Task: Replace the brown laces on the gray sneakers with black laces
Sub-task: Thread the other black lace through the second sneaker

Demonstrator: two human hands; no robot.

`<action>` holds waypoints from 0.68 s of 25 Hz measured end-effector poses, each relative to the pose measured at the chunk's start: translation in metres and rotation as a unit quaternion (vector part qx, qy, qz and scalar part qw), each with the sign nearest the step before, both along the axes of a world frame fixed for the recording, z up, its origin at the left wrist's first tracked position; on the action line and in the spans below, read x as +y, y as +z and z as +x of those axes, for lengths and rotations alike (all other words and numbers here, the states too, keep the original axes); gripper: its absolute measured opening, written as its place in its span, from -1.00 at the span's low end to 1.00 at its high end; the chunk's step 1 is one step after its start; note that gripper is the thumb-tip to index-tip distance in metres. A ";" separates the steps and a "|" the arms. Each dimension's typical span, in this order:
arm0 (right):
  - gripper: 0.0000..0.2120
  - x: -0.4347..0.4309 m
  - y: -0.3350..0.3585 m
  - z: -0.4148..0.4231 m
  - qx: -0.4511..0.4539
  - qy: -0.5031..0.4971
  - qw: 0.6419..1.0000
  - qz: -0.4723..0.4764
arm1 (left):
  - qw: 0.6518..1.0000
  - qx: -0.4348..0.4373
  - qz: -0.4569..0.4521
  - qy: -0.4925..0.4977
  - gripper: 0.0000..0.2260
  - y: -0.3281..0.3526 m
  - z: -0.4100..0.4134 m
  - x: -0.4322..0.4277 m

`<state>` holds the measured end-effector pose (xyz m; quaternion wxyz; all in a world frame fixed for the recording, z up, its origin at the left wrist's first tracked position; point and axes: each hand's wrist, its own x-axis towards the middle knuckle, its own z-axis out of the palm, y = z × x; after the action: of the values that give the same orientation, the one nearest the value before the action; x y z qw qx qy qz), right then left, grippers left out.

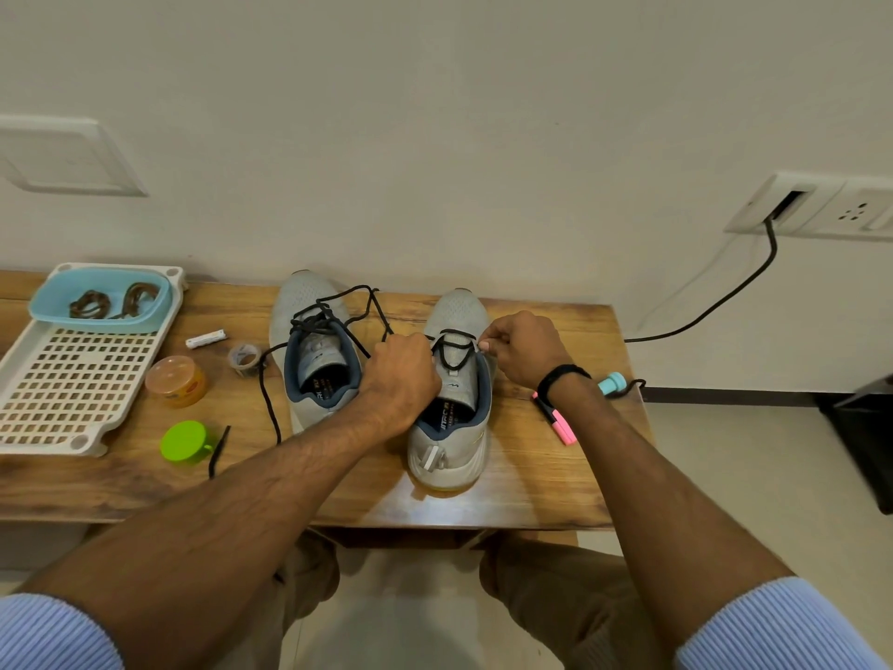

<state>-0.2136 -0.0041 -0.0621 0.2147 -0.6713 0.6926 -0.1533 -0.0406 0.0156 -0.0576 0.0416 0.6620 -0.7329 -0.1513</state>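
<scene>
table [531,481] | left sneaker [309,302] beside right sneaker [456,309], centre | tray [29,379] far left, bowl [96,325] on it | marker [563,424] right

The gray mesh sneakers [456,307] had navy-blue collar linings and black cord laces [452,348]. The brown laces [89,304] contrasted with a light-blue plastic tub [43,307]. The white plastic tray [48,444] bore a slotted grid. The wooden tabletop [531,476] showed brown grain.

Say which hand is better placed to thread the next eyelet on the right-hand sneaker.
Right. The right hand pinches the tip of the lace right beside the eyelets of that sneaker. The left hand is curled round the lace's other run on the shoe's opposite side, likely just keeping tension.
</scene>
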 end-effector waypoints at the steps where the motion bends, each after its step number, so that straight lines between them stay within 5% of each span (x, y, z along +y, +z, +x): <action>1: -0.89 0.000 0.001 0.000 0.007 -0.013 1.000 -0.004 | 1.000 0.001 0.004 0.002 -0.85 0.001 0.000 0.000; 17: -0.87 0.001 0.014 -0.013 0.132 -0.256 0.957 -0.034 | 0.999 -0.006 0.034 0.015 -0.84 0.007 0.000 0.004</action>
<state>-0.2270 -0.0034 -0.0477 0.0522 -0.4929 0.8577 -0.1368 -0.0403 0.0194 -0.0502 0.0167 0.6749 -0.7175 -0.1718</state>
